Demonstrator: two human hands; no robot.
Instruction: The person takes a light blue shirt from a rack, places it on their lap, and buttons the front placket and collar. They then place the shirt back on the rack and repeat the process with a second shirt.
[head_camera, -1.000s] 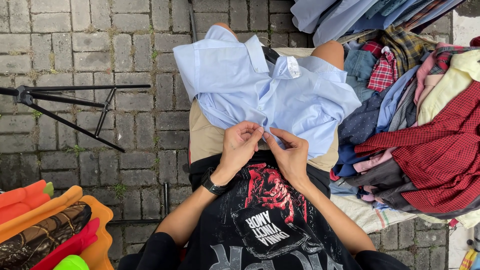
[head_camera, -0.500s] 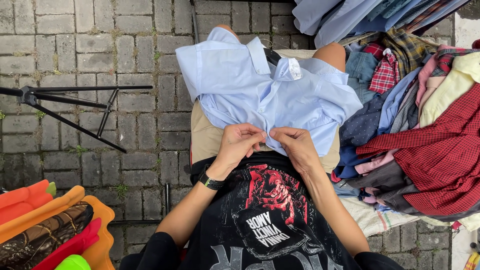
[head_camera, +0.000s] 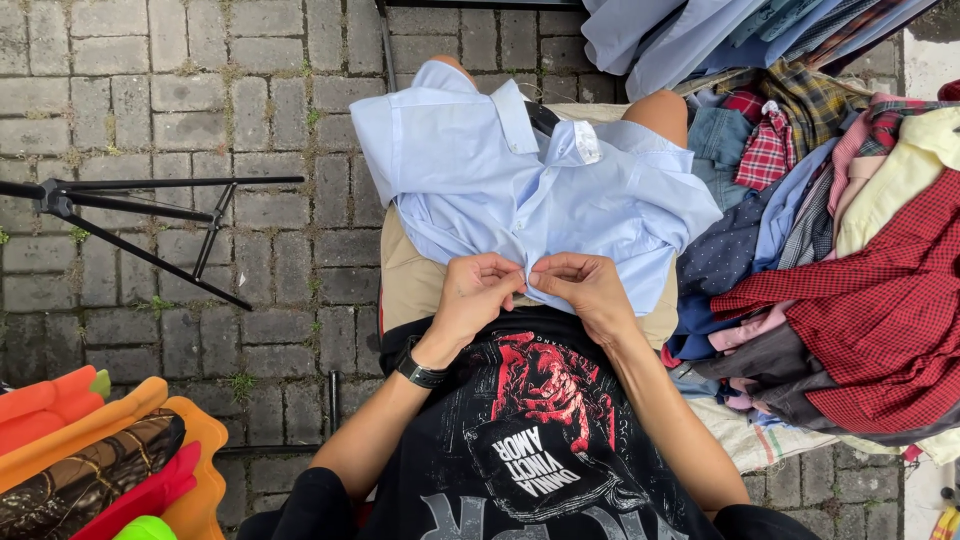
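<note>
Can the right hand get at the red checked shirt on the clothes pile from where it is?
Probably yes: the red checked shirt lies uncovered atop the pile beside the right hand, but that hand's grip is pinching the light blue shirt.

The shirt (head_camera: 500, 190) is pale blue, spread over beige shorts (head_camera: 410, 280). The T-shirt (head_camera: 530, 440) is black with a red print and white lettering. In the clothes pile (head_camera: 830, 250), a red checked shirt (head_camera: 880, 310) lies beside a navy dotted one (head_camera: 725, 255); the paving (head_camera: 150, 90) is grey brick.
</note>
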